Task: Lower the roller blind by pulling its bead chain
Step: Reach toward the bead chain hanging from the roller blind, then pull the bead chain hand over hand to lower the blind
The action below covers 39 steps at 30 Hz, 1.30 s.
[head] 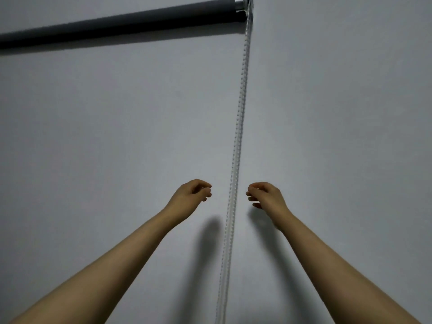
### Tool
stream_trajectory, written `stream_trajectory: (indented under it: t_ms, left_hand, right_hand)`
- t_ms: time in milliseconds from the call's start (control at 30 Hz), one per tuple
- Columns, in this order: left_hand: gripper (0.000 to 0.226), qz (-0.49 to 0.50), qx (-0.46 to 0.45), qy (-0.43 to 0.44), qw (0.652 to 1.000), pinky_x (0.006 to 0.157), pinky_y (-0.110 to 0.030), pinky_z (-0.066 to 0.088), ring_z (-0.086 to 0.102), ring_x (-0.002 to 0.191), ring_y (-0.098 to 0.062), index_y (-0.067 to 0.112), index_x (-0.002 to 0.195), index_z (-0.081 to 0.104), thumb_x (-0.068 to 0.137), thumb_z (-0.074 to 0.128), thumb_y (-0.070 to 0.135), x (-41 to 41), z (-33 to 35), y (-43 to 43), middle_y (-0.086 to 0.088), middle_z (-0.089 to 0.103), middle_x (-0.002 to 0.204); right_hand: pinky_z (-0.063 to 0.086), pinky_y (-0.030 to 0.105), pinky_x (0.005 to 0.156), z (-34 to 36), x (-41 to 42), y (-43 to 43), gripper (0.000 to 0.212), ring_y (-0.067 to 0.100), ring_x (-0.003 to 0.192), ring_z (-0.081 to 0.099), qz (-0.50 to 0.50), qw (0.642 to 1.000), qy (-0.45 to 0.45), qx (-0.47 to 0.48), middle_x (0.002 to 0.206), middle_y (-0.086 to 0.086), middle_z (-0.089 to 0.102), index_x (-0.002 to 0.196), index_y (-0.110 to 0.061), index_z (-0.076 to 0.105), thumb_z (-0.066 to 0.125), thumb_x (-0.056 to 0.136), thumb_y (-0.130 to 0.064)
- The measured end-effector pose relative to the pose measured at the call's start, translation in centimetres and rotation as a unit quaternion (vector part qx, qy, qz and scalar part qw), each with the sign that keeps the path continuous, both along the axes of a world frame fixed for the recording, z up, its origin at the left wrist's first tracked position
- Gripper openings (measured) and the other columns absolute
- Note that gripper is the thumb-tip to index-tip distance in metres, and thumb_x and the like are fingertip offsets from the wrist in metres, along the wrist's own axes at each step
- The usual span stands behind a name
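Bare forearms reach up from bottom edge toward pale wall (93,127). Left hand (190,192) and right hand (266,195) loosely curled, fingers half bent, holding nothing, one each side of bead chain (238,127), not touching it. Chain hangs from right end of dark rolled-up blind (121,23) at top.

Bead chain (236,160) bottom out of frame

Bead chain (236,160) hangs straight down the bare wall (339,136), nothing around it. Left hand (192,194) and right hand (265,195) flank it, each with an open gap to the chain. Only obstruction is the rolled blind tube (121,25) up top, well above both hands.
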<state>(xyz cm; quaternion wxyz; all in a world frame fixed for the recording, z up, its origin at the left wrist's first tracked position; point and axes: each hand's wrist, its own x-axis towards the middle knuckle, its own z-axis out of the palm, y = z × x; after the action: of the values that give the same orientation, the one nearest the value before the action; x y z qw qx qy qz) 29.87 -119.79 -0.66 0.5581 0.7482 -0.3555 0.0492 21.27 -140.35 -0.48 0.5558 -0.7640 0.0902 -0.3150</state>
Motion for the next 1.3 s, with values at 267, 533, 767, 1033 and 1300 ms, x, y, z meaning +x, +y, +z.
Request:
stream_trajectory:
  t_ms: [267,533,767,1033,1300]
  left_hand:
    - [0.021,0.05,-0.054,0.066,0.995,0.074,-0.023,0.049,0.066,0.08,-0.008,0.016,0.092,0.069,0.091,0.05,0.026,0.6,1.9,-5.3,0.002,0.072,0.09]
    - [0.023,0.06,-0.038,0.092,0.993,0.072,-0.02,0.051,0.066,0.074,-0.004,0.019,0.089,0.069,0.092,0.047,0.026,0.3,0.7,-8.2,0.006,0.072,0.085]
    - [0.02,0.056,-0.045,0.105,0.992,0.077,-0.023,0.051,0.063,0.083,-0.01,0.015,0.102,0.064,0.092,0.051,0.026,1.0,2.1,-11.0,0.001,0.069,0.095]
    - [0.019,0.046,-0.106,0.105,0.988,0.084,-0.026,0.051,0.065,0.094,-0.012,0.021,0.103,0.063,0.091,0.05,0.03,2.2,2.5,-11.7,0.002,0.07,0.103]
    - [0.016,-0.055,-0.166,0.173,0.969,0.091,-0.031,0.048,0.065,0.09,-0.017,0.015,0.099,0.06,0.093,0.049,0.024,2.3,4.8,-12.2,-0.002,0.071,0.095]
  right_hand:
    - [0.044,0.029,0.079,2.4,9.2,-4.5,0.034,0.012,0.092,0.058,0.058,0.995,-0.012,-0.083,0.103,-0.006,0.06,0.116,-0.018,0.055,0.055,0.084,-0.029]
    - [0.051,0.041,0.07,1.0,11.0,-5.6,0.021,0.004,0.057,0.057,0.131,0.987,-0.094,-0.022,0.06,-0.015,0.059,0.086,-0.043,0.059,0.045,0.079,-0.056]
    - [0.034,0.012,0.041,2.1,10.2,-5.4,0.021,0.001,0.041,0.038,0.216,0.966,-0.145,-0.006,0.049,-0.016,0.046,0.095,-0.027,0.06,0.039,0.094,-0.028]
    - [0.034,0.031,0.052,-0.2,10.1,-5.2,0.028,0.004,0.044,0.038,0.125,0.971,-0.189,-0.07,0.051,-0.013,0.046,0.079,-0.034,0.051,0.03,0.088,-0.05]
    - [0.042,0.034,0.059,-6.5,11.4,-4.0,0.043,0.004,0.054,0.049,0.107,0.981,-0.107,-0.118,0.061,-0.017,0.054,0.085,-0.036,0.052,0.023,0.081,-0.068]
